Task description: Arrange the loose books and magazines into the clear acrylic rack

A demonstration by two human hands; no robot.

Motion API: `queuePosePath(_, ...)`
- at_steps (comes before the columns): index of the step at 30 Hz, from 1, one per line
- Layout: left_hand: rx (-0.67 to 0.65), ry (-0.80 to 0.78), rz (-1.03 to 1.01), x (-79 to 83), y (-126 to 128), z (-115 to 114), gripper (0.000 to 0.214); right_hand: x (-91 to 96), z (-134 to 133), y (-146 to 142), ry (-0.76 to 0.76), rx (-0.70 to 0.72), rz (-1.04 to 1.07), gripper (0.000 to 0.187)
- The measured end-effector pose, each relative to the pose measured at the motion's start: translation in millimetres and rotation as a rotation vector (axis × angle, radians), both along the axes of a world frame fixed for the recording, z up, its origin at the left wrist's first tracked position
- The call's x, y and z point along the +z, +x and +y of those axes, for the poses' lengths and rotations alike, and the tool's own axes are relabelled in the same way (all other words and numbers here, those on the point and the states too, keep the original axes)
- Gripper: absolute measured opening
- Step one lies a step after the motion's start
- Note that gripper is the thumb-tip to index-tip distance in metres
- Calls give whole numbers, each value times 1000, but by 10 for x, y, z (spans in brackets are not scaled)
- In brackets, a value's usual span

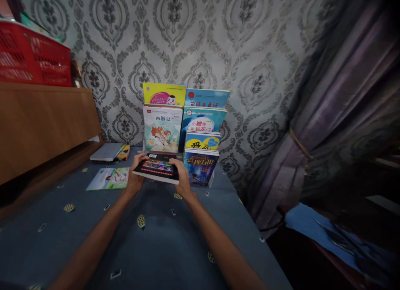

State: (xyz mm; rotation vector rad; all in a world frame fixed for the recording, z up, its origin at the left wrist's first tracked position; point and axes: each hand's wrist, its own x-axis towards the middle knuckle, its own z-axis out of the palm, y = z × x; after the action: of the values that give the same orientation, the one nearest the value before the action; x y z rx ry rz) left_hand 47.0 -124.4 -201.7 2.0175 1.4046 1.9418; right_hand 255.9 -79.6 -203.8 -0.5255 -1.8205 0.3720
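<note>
Both of my hands grip one dark-covered book (158, 166) with a bright picture on its face, held flat just above the blue cloth. My left hand (135, 176) clasps its left edge, thumb on top. My right hand (181, 179) clasps its right edge the same way. Straight behind the book a tiered display stand carries several picture books upright against the wall: a white-covered one (162, 129), a yellow one (164, 93), a pale blue one (206, 98), and a dark blue one (200, 166) touching my right hand's side.
A blue patterned cloth (156, 240) covers the table. A thin picture book (109, 178) lies flat at left, with a grey book (106, 152) beyond it. A wooden cabinet (40, 123) bearing a red basket (33, 58) stands left. Purple curtains (337, 115) hang right.
</note>
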Motion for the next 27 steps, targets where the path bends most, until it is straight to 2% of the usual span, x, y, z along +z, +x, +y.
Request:
queuePosePath(7,77,20,19,159,-11,133,38,179,-55,-14,-56,-55,7,38)
queuePosePath(10,152,32,9,259,-10,195,31,250,-87,-37,-74,-95,52,33)
queuePosePath(16,297,-38,36,384,-78,385,39,349,3,-161,-115,-155,158,22)
queuePosePath(19,336,-80,61,427,-119,468,39,350,106,-242,-115,-149,225,21)
queuePosePath(22,312,-84,94,462,-148,516,41,314,182,-298,-126,-174,276,21)
queuePosePath(27,309,-150,118,496,-178,580,38,243,223,-315,-108,-256,246,15)
